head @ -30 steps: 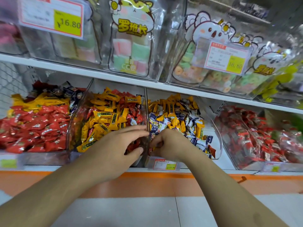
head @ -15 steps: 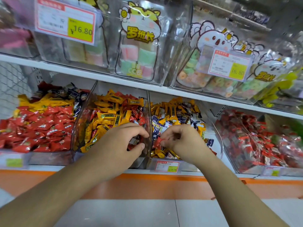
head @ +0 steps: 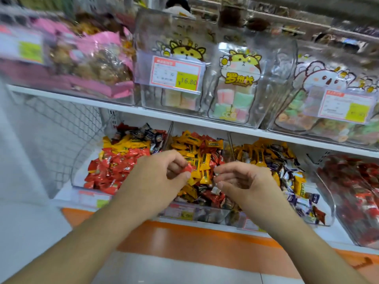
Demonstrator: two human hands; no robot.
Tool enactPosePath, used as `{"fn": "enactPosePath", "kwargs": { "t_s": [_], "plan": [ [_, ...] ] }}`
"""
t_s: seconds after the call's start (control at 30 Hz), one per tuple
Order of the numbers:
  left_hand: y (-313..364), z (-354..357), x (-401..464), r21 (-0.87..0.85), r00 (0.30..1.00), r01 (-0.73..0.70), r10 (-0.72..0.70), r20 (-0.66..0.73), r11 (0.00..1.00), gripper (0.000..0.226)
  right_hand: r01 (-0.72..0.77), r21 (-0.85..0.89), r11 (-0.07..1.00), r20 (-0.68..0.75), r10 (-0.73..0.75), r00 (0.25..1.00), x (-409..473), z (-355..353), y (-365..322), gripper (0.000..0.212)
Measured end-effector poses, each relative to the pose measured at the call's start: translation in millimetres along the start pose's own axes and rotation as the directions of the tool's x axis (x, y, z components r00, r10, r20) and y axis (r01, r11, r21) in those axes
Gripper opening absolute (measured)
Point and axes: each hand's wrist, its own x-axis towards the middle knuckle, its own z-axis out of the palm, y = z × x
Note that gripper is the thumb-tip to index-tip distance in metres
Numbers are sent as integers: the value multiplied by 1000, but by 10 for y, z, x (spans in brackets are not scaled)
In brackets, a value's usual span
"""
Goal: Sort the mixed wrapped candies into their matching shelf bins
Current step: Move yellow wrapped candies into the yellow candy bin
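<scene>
In front of the lower shelf (head: 205, 128), both hands hang over the middle bin (head: 202, 214). The left hand (head: 158, 177) has a small red candy (head: 187, 168) pinched between thumb and fingertips, held just above the bin's heap of yellow and red wrappers (head: 202, 160). The right hand (head: 244, 181) sits just beside it, palm turned inward, fingers loosely curled and spread apart from the thumb; a pale scrap of wrapper shows near its thumb tip, but whether it is gripped or merely lies in the heap behind, I cannot tell.

To the left, a clear bin (head: 82, 177) holds mostly red candies with yellow and dark ones piled at the back. To the right of the middle bin, another bin (head: 330, 210) carries yellow, blue and white wrappers, and farther right a fourth bin (head: 348, 228) is full of red ones, blurred at the frame's edge.

On the upper shelf, clear tubs stand in a row: one with a price tag (head: 176, 73) reading 16.80, one with a yellow cartoon animal sticker (head: 240, 68) and pastel square sweets behind it, one with a white cartoon animal on the right. At far left pink bags (head: 92, 64) lie blurred. Below the shelf edge runs an orange strip (head: 205, 240), then pale floor.
</scene>
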Motion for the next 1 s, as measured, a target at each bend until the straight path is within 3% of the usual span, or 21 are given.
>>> {"fn": "enactPosePath", "kwargs": {
  "t_s": [0.13, 0.27, 0.43, 0.57, 0.77, 1.0],
  "plan": [
    [-309, -420, 75, 228, 983, 103, -64, -174, 968, 16, -21, -21, 1000, -10, 20, 1000, 53, 62, 21, 26],
    [-379, -471, 102, 332, 989, 128, -93, -119, 934, 43, -21, -82, 996, -25, 19, 1000, 77, 27, 30, 26],
    [-128, -198, 89, 275, 997, -78, 81, -2, 958, 40, -43, -137, 990, -88, 31, 996, 71, -203, 87, 27],
    [103, 193, 86, 202, 977, -202, 183, 111, 958, 37, -64, -263, 963, -251, -4, 968, -21, -740, 386, 24],
    [392, 854, 143, 85, 932, -308, 283, 227, 947, 32, -248, -504, 827, -404, 27, 914, -387, -1689, 941, 27],
    [570, 1469, 178, 102, 880, -395, 344, 328, 913, 43, -302, -689, 659, -246, 179, 953, -508, -1901, 1268, 12]
  ]
}}
